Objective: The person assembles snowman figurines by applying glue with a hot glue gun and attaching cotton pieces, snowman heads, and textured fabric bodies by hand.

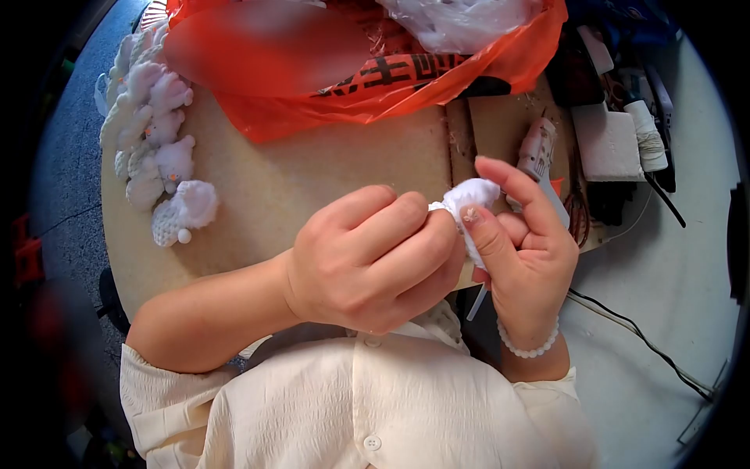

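A small white fuzzy knitted piece [472, 194] is held up between both hands above the near edge of the table. My right hand [535, 238] grips it with the thumb pressed on its front and the index finger raised behind. My left hand [375, 258] is closed at the piece's left side, its fingers curled and the fingertips hidden. A thin pale stick [476, 303] pokes out below the right hand; what it belongs to is hidden.
Several white crocheted figures [176, 160] line the table's left side. A red plastic bag [312, 109] covers the back. To the right are a printed tube-shaped item [537, 148], a white block [608, 144], a thread spool [647, 137] and cables [641, 332].
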Available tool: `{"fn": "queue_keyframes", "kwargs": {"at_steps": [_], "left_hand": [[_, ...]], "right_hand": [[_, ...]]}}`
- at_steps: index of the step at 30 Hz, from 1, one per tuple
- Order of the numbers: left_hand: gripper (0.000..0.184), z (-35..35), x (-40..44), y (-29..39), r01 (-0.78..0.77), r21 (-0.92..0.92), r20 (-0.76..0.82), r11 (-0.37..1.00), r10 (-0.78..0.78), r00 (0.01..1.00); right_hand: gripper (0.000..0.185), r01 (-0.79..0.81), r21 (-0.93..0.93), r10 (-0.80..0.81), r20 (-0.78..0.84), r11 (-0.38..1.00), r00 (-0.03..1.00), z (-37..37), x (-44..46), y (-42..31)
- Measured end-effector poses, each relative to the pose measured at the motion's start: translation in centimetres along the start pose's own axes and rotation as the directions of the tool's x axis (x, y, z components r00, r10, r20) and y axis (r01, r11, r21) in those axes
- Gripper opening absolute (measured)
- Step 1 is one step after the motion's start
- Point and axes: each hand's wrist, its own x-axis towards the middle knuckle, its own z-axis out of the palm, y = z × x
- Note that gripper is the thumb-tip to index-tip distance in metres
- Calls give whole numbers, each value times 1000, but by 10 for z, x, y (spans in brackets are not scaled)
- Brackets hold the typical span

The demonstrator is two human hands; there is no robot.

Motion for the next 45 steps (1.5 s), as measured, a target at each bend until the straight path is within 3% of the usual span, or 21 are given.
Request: {"fn": "queue_keyframes", "kwargs": {"at_steps": [4,8,13,16,19,21,22,25,27,28,29,30,33,34,37,40,43,44,45], "left_hand": [[22,-1,0,0,-6,-17,10,1000,6,1000],[19,5,-1,0,3,-17,-67,1000,-4,998],[22,1,3,-1,16,-31,-15,999,-17,1000],[26,0,2,-5,40,-46,-4,998,-40,999],[26,0,2,-4,86,-85,15,993,-85,996],[26,-3,2,-5,237,-175,106,956,-221,970],[27,-4,2,-6,313,-214,157,925,-284,946],[30,0,-1,-1,589,-308,220,747,-546,808],[26,-2,-2,0,683,-338,281,648,-623,730],[26,-2,-1,-1,699,-350,295,623,-635,714],[26,-3,-1,-1,715,-361,309,598,-647,697],[26,-3,-1,-1,701,-367,290,612,-640,711],[27,-2,-1,-2,651,-379,232,658,-614,755],[28,-1,0,-2,628,-382,211,677,-598,773],[29,-1,2,-4,562,-373,161,738,-545,823],[30,-2,1,-5,533,-382,172,756,-508,844],[30,-2,-1,-8,491,-375,152,786,-470,870],[30,-2,-1,-9,471,-368,135,802,-455,880],[31,-2,-1,-10,457,-356,124,815,-444,888]], "right_hand": [[51,-144,100,137,66,985,988,-3,3,-5],[61,-79,98,74,54,992,996,-5,4,-2],[66,-16,126,10,55,992,998,-10,4,5],[68,-104,89,95,97,991,991,-20,0,-3],[74,-147,236,117,135,961,984,-28,-4,-4],[74,57,559,-185,174,827,967,-37,-5,1],[74,167,711,-324,89,683,942,-29,-3,-2],[61,423,569,-553,67,705,831,-47,17,14],[53,350,19,-347,-96,936,933,-54,12,17],[53,339,-361,-376,-36,869,926,-64,14,23],[53,298,-686,-382,31,664,924,-77,18,34],[53,232,-906,-362,97,353,927,-86,22,43],[53,201,-902,-195,134,382,972,-101,17,56],[53,225,-882,-225,141,414,964,-98,15,59],[52,205,-928,-303,107,311,947,-88,15,62],[46,192,-935,-353,79,298,932,-83,19,67],[41,119,-933,-394,-27,340,919,-83,19,66],[34,154,-923,-461,-28,353,887,-86,18,66],[34,217,-866,-440,-5,451,898,-91,15,63]]}}
